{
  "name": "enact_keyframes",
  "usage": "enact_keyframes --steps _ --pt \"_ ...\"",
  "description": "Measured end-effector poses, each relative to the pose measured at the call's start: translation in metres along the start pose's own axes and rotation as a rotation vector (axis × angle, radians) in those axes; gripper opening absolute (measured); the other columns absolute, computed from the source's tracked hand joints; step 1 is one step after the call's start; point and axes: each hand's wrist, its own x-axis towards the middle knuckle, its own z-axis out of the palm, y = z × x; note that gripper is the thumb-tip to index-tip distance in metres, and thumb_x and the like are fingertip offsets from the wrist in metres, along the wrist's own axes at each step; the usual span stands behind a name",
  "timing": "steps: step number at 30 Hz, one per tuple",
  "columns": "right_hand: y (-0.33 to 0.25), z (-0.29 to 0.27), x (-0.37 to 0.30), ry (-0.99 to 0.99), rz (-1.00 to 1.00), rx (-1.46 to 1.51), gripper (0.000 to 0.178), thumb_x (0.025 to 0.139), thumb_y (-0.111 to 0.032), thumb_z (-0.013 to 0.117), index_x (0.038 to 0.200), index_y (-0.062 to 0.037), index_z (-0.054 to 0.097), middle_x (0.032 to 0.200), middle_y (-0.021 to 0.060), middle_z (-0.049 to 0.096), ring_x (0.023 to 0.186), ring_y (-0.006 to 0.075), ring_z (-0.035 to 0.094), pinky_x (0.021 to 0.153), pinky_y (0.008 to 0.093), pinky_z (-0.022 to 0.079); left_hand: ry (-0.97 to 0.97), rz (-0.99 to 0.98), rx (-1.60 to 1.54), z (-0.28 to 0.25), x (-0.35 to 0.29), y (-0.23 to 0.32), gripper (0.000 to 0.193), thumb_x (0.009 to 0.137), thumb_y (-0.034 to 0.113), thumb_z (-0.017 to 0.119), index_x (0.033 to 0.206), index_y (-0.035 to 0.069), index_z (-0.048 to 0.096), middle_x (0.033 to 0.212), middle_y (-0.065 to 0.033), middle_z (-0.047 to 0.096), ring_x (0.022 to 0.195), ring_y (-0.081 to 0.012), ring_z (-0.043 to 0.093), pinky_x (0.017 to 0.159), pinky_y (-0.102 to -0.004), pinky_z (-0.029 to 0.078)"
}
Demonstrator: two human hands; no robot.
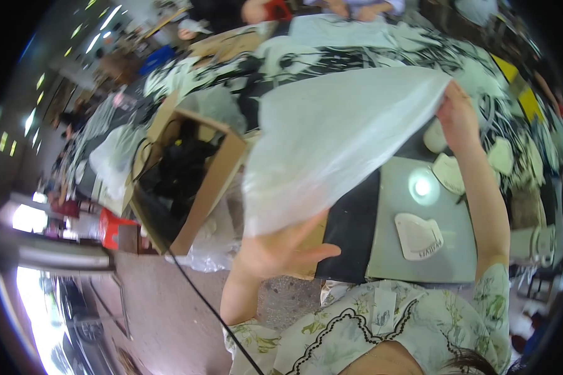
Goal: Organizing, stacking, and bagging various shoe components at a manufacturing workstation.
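A translucent white plastic sheet [338, 131] spans the middle of the frame, stretched between the person's two hands above the worktable. At the upper right, the right hand [460, 115] pinches the sheet's corner in bent fingers, drawing the film into a point there. The left hand [278, 253], below the centre, is at the sheet's lower edge with its thumb apart from the other fingers, which are extended and partly covered by the film; the fingers look released rather than clenched. Beneath the sheet, at the lower right of centre, lies a grey-green board [388, 250] with a bright round reflection on its surface and a flat white piece with dark lettering [418, 236] resting on it. Another white piece [448, 174] lies near the board's upper right corner, beside the right forearm. Left of centre stands a tilted, open cardboard box [213, 200] holding black items [175, 175] too jumbled to identify, with a clear plastic bag [116, 162] on its left side. White pieces and dark strands spread across the upper part of the table, and a co-worker's hands [356, 10] show at the top edge. A red stool [111, 230] is at the left.
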Motion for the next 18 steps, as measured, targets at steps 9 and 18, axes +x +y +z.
enact_keyframes --steps 9,18 --pt "-0.031 0.139 -0.001 -0.566 0.046 0.237 0.034 0.099 -0.029 0.045 0.116 -0.0012 0.056 0.112 0.0086 0.064 0.104 0.0154 0.058 0.095 0.0310 0.042 -0.070 -0.754 0.171 0.026 0.006 -0.060 0.085 0.071 0.028 0.079 0.138 0.000 0.035 0.125 -0.0226 0.054 0.107 -0.0359 0.060 0.088 -0.0440 0.048" --pt "-0.012 0.145 -0.006 -0.190 -0.343 0.018 0.024 0.096 -0.025 0.056 0.105 -0.0030 0.060 0.089 0.0007 0.061 0.077 0.0096 0.054 0.070 0.0238 0.046 0.733 -0.605 -1.049 -0.036 0.074 -0.070 0.045 0.075 -0.006 0.058 0.119 -0.001 0.053 0.100 -0.0083 0.061 0.083 -0.0155 0.061 0.072 -0.0269 0.051"
